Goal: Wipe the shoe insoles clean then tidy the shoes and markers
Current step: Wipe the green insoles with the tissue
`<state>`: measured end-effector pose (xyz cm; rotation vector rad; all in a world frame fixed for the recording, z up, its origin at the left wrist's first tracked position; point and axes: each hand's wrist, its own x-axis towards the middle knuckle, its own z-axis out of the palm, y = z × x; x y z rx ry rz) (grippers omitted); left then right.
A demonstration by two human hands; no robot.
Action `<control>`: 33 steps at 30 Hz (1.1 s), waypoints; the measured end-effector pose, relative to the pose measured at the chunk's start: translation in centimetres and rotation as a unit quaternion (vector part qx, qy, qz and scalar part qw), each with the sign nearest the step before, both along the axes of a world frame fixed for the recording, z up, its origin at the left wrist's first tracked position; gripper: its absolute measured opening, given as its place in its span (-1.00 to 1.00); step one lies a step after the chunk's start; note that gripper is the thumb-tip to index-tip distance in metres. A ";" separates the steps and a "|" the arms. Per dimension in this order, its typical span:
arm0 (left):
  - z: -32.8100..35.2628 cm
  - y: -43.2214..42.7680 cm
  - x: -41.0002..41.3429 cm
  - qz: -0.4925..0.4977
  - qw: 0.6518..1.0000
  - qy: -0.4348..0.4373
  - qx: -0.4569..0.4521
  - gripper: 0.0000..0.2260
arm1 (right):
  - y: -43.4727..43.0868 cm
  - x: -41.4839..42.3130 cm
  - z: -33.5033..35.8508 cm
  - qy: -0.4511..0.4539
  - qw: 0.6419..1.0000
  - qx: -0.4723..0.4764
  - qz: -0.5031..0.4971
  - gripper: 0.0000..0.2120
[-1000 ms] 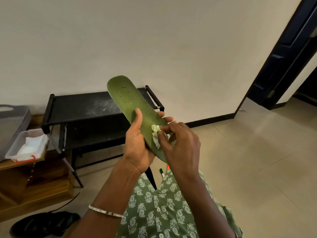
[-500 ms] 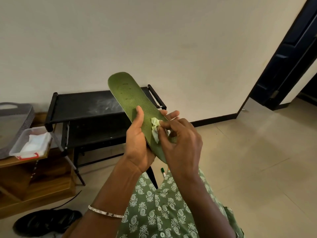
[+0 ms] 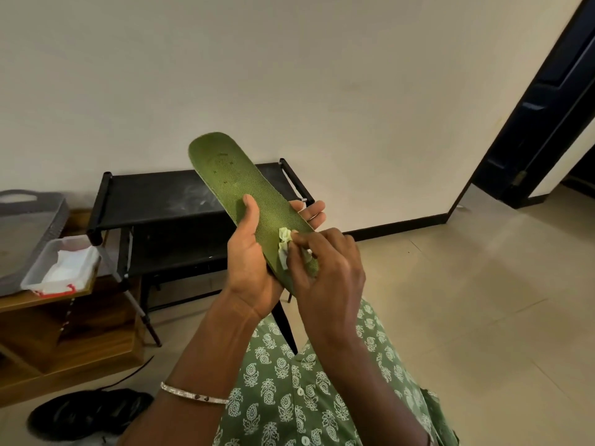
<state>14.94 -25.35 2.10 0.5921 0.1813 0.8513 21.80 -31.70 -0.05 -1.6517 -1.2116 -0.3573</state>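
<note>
Gripping a green insole (image 3: 244,194) from below, the left hand (image 3: 254,265) has its thumb lying across the textured top face and its fingertips showing past the far edge. The insole is held in the air, tilted, with one rounded end pointing up and away towards the wall and the other end hidden behind the hands. The right hand (image 3: 328,278) pinches a small crumpled wipe (image 3: 285,249), pale green-white, and presses it onto the insole's near half, just beside the left thumb. A thin bangle (image 3: 193,395) sits on the left forearm, and green printed cloth (image 3: 289,397) fills the bottom of the head view.

Behind the hands a black rack (image 3: 154,201) stands against the wall, its top shelf bearing pale scuff marks. To its left, a clear tub (image 3: 58,268) with white paper inside rests on a wooden shelf unit (image 3: 64,333), beside a grey tray (image 3: 29,226). A black shoe (image 3: 87,413) lies on the tiled floor (image 3: 483,300) at the lower left. A dark door (image 3: 541,123) stands open at the right edge. No markers can be made out.
</note>
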 end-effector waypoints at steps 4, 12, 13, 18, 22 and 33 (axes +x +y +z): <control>-0.3 0.1 -0.6 0.011 1.000 0.003 0.021 -0.36 | -1.7 -1.0 -1.3 0.013 0.999 -0.014 0.033 -0.88; 0.0 0.0 0.0 -0.027 0.999 -0.040 -0.012 -0.36 | -0.3 0.3 0.2 -0.035 0.999 0.014 0.017 -0.87; 0.1 -0.2 0.1 -0.030 0.999 -0.039 -0.014 -0.35 | 0.4 0.6 0.7 -0.031 0.999 0.023 0.014 -0.87; 0.2 0.3 -0.4 -0.016 0.999 -0.049 -0.004 -0.34 | 0.3 0.2 0.6 -0.013 0.999 0.008 0.039 -0.84; 0.1 0.8 -1.1 0.013 0.999 -0.039 0.011 -0.40 | -2.0 -1.1 -1.4 -0.005 0.998 -0.027 0.051 -0.83; 0.4 0.5 -0.2 -0.020 0.998 -0.052 -0.003 -0.38 | 0.5 0.3 1.6 -0.016 0.999 -0.002 0.029 -0.88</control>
